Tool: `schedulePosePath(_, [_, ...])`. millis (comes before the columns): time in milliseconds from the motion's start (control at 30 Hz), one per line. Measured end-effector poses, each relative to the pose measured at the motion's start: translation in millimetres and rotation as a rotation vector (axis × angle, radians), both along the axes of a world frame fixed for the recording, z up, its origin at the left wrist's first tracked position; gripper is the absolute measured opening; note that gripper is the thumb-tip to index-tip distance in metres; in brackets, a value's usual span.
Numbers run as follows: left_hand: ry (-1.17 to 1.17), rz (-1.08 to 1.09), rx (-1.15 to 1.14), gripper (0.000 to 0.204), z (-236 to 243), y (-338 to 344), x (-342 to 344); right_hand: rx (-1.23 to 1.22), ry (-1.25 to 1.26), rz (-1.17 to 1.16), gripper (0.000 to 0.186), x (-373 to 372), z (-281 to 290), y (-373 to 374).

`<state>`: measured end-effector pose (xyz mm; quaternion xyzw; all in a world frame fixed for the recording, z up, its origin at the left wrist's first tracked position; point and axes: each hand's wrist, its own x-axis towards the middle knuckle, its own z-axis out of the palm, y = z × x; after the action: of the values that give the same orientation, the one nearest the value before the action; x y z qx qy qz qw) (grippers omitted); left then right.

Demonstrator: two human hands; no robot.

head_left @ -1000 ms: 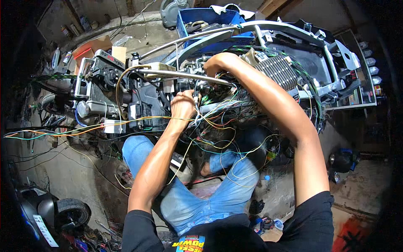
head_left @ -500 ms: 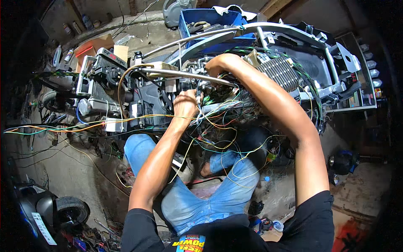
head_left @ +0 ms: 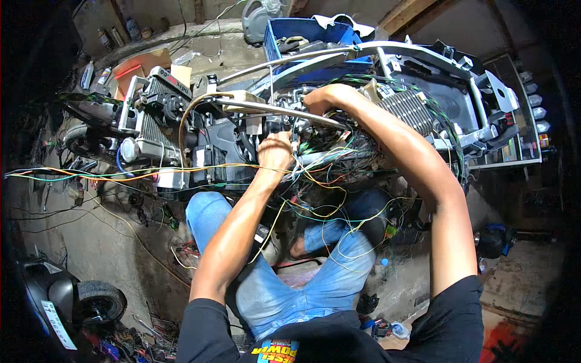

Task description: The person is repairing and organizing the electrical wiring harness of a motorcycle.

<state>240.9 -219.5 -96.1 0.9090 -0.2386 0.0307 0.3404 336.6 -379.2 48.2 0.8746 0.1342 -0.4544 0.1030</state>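
Observation:
A stripped scooter frame (head_left: 290, 57) with bare metal tubes lies across the view before me, its engine parts exposed. My left hand (head_left: 276, 148) is down among the parts in the middle, knuckles up and fingers curled. What it grips is hidden beneath it. Bent at the wrist, my right hand (head_left: 324, 98) reaches over the frame from the right. Its fingers are closed down at a metal engine part (head_left: 296, 100), with the fingertips out of sight. A tangle of coloured wires (head_left: 327, 160) lies between my forearms. Left of my left hand sits a black battery-like box (head_left: 209, 160).
A radiator (head_left: 154, 124) is at the frame's left end, a ribbed metal unit (head_left: 408, 112) on its right. Behind stands a blue crate (head_left: 284, 30) of parts. Long loose wires (head_left: 121, 175) stretch leftward. A scooter wheel (head_left: 100, 302) is at lower left; a glass case (head_left: 514, 145) stands far right.
The whole view has shifted a little, so things sit slightly farther right. Both hands stay at nearly the same spots on the scooter parts, the left wrist turned slightly.

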Motion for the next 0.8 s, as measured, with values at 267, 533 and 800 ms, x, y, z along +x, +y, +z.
schedulePosePath(267, [-0.043,0.011,-0.047,0.040,-2,-6,0,-0.061,0.010,-0.048,0.040,5,-15,-4])
schedulePosePath(533, [0.014,0.016,-0.031,0.041,7,-3,-2,-0.228,-0.114,-0.015,0.034,-3,7,31])
schedulePosePath(800, [0.050,0.017,0.078,0.027,16,-4,-1,-0.055,-0.272,-0.003,0.034,-18,5,23])
